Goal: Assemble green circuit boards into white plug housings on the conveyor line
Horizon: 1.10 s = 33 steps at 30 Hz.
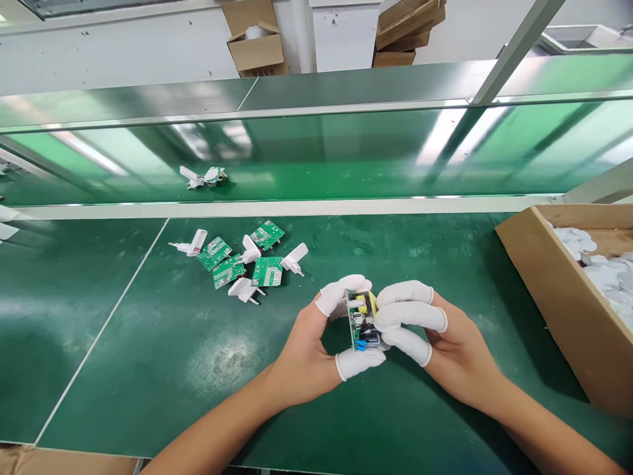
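Note:
Over the green table, my left hand (316, 349) grips a small circuit board (362, 321) by its edges, thumb below and fingers above. The board stands on edge and shows a yellow transformer, dark and blue components. My right hand (430, 333) has its fingers closed against the board's right side; whether a smaller part sits behind those fingers is hidden. White finger cots cover the fingertips of both hands. Left of my hands lie several green circuit boards (268, 271) joined to white plug pieces (295, 258).
An open cardboard box (558, 310) with white round pieces (610, 277) stands at the right. Beyond a pale rail (316, 208), one more board with a plug (205, 177) lies on a shiny green belt (316, 178). A metal post (517, 53) rises at the back right.

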{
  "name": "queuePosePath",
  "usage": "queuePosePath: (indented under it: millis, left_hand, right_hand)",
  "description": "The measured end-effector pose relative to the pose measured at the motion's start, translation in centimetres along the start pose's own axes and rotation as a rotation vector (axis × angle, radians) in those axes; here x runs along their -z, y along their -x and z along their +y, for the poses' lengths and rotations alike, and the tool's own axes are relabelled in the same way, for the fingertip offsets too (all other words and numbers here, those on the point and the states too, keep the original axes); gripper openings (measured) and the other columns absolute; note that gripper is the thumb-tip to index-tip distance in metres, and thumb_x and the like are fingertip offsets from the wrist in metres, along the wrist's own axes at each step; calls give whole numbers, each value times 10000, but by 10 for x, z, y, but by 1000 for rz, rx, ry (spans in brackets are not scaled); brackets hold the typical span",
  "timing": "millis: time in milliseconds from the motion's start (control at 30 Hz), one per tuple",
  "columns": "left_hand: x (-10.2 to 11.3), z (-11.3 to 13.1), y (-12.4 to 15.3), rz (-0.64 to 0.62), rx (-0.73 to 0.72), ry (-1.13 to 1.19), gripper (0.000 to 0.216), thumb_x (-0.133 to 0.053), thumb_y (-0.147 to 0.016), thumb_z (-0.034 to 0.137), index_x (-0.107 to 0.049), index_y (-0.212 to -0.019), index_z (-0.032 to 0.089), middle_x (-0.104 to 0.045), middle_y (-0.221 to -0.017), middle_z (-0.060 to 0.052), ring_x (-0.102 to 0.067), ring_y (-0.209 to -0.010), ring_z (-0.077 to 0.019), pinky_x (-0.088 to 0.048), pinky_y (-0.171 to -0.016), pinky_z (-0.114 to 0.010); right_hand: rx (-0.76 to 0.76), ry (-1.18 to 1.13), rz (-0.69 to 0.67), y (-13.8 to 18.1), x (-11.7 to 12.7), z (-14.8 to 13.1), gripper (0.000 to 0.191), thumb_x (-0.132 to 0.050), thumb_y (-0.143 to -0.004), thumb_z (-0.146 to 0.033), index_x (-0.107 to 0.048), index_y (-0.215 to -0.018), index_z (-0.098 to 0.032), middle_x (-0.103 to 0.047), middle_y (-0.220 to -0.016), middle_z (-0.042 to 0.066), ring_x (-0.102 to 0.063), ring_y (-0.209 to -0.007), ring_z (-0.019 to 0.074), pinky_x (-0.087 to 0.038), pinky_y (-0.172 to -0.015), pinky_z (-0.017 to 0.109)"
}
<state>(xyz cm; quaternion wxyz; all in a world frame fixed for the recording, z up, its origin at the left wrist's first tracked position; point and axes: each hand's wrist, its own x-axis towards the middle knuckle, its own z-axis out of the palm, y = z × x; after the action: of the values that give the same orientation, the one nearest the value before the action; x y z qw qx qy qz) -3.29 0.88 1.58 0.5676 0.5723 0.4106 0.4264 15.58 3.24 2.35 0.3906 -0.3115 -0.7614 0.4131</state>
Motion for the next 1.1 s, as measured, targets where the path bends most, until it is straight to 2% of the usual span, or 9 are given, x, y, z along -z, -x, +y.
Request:
queuePosePath:
  millis: [133, 300, 467, 600, 733, 867, 967, 1100]
  left_hand:
    - [3, 1, -1, -39, -25, -104, 652, -708, -696, 170, -416, -1268, 280, -518, -1253, -84, -553, -1058, -245, -466, -908, -356]
    - [4, 3, -2, -53, -52, -198, 665, -721, -685, 185, -427, -1270, 298, -537, -1214, -61, -553, -1039, -226, -437, -928, -336]
    - [7, -1, -2, -36, -85, -120, 706, -729, -675, 154, -407, -1287, 294, -565, -1197, -60, -565, -1040, -221, -461, -905, -325]
    - [7, -2, -3, -44, -86, -93, 708, -729, -671, 130, -405, -1283, 277, -598, -1149, -64, -586, -1008, -218, -482, -884, -335]
    - [6, -3, -4, -69, -66, -43, 713, -734, -664, 118, -407, -1276, 278, -603, -1136, -60, -600, -977, -211, -487, -888, -346]
    - [6, -6, -4, -42, -104, -7, 736, -750, -649, 123, -417, -1281, 300, -601, -1153, -58, -596, -993, -227, -483, -894, -368]
    - [7, -6, -3, -19, -119, -39, 740, -766, -640, 163, -433, -1279, 334, -599, -1151, -35, -573, -1037, -227, -449, -943, -362]
    - [8, -3, -1, -36, -101, -48, 743, -756, -661, 206, -404, -1285, 405, -577, -1197, -8, -573, -1044, -217, -451, -939, -351]
  right_hand:
    - [-53, -6, 113, 5, -6, 2, 303, -551, -828, -99, -572, -1057, -295, -599, -944, 32, -601, -851, 166, -543, -694, 288]
    - [28, 117, 161, 9, -8, 4, 330, -599, -781, -49, -591, -1013, -284, -651, -932, 17, -618, -887, 173, -533, -744, 291]
    - [123, 230, 188, 8, -7, 2, 401, -557, -772, 8, -602, -1071, -255, -637, -1028, 37, -618, -931, 157, -540, -728, 247]
    - [192, 321, 223, 9, -7, -1, 399, -540, -759, 35, -615, -1053, -223, -645, -977, 46, -630, -889, 142, -539, -727, 223]
    - [189, 362, 246, 9, -8, -2, 366, -559, -760, 10, -610, -1043, -216, -668, -920, 46, -643, -846, 147, -550, -710, 225]
    - [199, 389, 231, 8, -9, -1, 314, -558, -765, -2, -619, -995, -207, -680, -903, 57, -652, -835, 155, -554, -712, 241]
    - [196, 357, 201, 6, -9, -2, 310, -544, -773, 5, -618, -990, -204, -676, -931, 74, -650, -822, 152, -553, -674, 239]
    - [119, 141, 180, 6, -7, -3, 349, -541, -786, 9, -601, -1026, -237, -660, -920, 41, -632, -863, 148, -551, -710, 257]
